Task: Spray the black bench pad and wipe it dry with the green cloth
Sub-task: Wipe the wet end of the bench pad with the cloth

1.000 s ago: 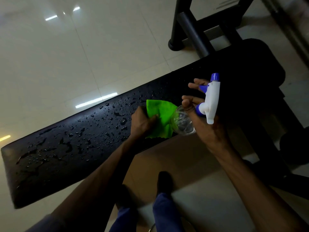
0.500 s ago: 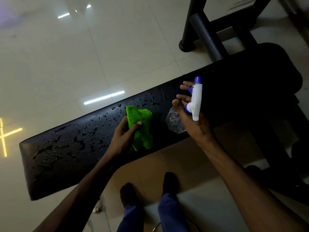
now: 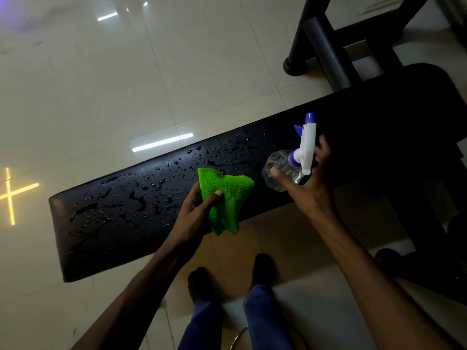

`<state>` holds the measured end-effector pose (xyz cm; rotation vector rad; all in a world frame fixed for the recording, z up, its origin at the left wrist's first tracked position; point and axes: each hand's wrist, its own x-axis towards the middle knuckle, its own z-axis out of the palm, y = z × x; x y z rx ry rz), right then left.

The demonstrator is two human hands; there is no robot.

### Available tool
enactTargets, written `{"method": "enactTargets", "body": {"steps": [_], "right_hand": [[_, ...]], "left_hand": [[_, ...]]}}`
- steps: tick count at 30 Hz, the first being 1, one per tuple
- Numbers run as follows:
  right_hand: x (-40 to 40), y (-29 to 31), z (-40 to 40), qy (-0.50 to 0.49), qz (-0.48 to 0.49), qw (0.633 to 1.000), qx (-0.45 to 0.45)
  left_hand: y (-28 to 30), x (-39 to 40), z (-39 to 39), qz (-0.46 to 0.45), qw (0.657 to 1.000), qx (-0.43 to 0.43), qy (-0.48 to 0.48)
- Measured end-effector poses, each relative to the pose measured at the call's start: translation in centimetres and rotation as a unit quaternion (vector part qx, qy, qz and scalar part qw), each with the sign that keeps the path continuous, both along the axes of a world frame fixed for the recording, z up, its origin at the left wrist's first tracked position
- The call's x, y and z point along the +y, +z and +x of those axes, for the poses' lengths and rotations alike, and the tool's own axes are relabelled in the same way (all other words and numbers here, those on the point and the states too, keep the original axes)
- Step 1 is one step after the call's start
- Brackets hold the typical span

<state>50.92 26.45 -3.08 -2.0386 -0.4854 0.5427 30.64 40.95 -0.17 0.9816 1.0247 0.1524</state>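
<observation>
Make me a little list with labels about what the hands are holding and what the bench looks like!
left hand: holds the cloth
right hand: holds the spray bottle
cloth: green, bunched, over the near edge of the pad
spray bottle: clear body, white and blue head
pad: black, long, covered in water drops
wiped yet: no, drops all over
floor: shiny pale tiles

Glossy cream floor tiles [image 3: 83, 79] spread beyond and left of both hands, mirroring white ceiling strip lights [image 3: 161, 142] and, far left of the left hand, a yellow cross of light [image 3: 10, 195]. A black metal frame [image 3: 326, 46] with a round foot stands beyond the right hand. Below the hands, two dark shoes [image 3: 202, 284] and blue trouser legs [image 3: 265, 322] show.
</observation>
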Motion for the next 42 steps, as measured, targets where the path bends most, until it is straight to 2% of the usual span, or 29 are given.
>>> {"method": "enactTargets", "body": {"steps": [3, 5, 6, 8, 9, 11, 13, 15, 20, 23, 25, 27, 29, 30, 32, 34, 39, 42], "right_hand": [[-1.9, -0.7, -4.1, -0.151, -0.074, 0.983, 0.074], [-2.5, -1.0, -6.9, -0.199, -0.04, 0.962, 0.184], [-2.5, -1.0, -7.9, -0.201, -0.002, 0.937, 0.284], [-2.0, -0.4, -9.7, -0.162, 0.093, 0.845, 0.5], [-1.7, -0.2, -10.3, -0.137, 0.135, 0.804, 0.562], [-1.4, -0.3, -10.8, -0.1, 0.2, 0.752, 0.62], [-0.9, 0.1, -10.6, -0.086, 0.232, 0.733, 0.634], [-0.5, 0.5, -10.4, -0.07, 0.224, 0.761, 0.606], [0.8, 1.0, -10.7, -0.074, 0.133, 0.883, 0.444], [2.5, 3.1, -8.8, -0.033, 0.08, 0.967, 0.239], [3.8, 4.7, -7.8, 0.039, 0.052, 0.994, 0.086], [5.2, 5.1, -7.8, 0.092, 0.0, 0.994, -0.064], [6.7, 4.5, -8.8, 0.146, -0.089, 0.973, -0.155], [7.2, 4.0, -9.4, 0.183, -0.15, 0.959, -0.153], [7.9, 2.5, -11.0, 0.264, -0.278, 0.919, -0.096], [8.0, 1.2, -12.3, 0.302, -0.335, 0.889, -0.075], [8.0, -1.0, -12.1, 0.205, -0.256, 0.928, -0.177], [8.7, -3.4, -10.5, 0.225, -0.232, 0.927, -0.189]], "left_hand": [[0.7, -0.4, -0.4, -0.036, 0.999, -0.022, 0.001], [1.1, -0.4, -0.7, -0.067, 0.996, -0.049, -0.004], [1.1, -0.4, -0.9, -0.087, 0.994, -0.064, -0.006], [1.1, -0.4, -1.5, -0.132, 0.987, -0.087, -0.013], [1.1, -0.3, -1.8, -0.147, 0.985, -0.091, -0.02], [0.8, 0.1, -2.4, -0.151, 0.985, -0.081, -0.031], [0.4, 0.6, -3.0, -0.139, 0.988, -0.064, -0.031], [0.0, 1.1, -3.4, -0.116, 0.992, -0.041, -0.031], [-1.2, 1.6, -4.1, -0.027, 0.998, 0.028, -0.051], [-2.0, 2.3, -3.8, 0.026, 0.998, 0.033, -0.056], [-2.4, 2.9, -3.9, 0.075, 0.994, 0.041, -0.07], [-3.2, 3.5, -4.4, 0.114, 0.989, 0.061, -0.078], [-4.0, 3.9, -5.1, 0.151, 0.98, 0.096, -0.087], [-4.4, 4.1, -5.5, 0.177, 0.972, 0.115, -0.099], [-5.2, 4.4, -6.2, 0.241, 0.949, 0.156, -0.129], [-5.9, 4.7, -6.8, 0.284, 0.931, 0.178, -0.147], [-6.8, 4.8, -7.5, 0.375, 0.89, 0.176, -0.19], [-7.4, 5.2, -7.2, 0.449, 0.846, 0.181, -0.224]]}}
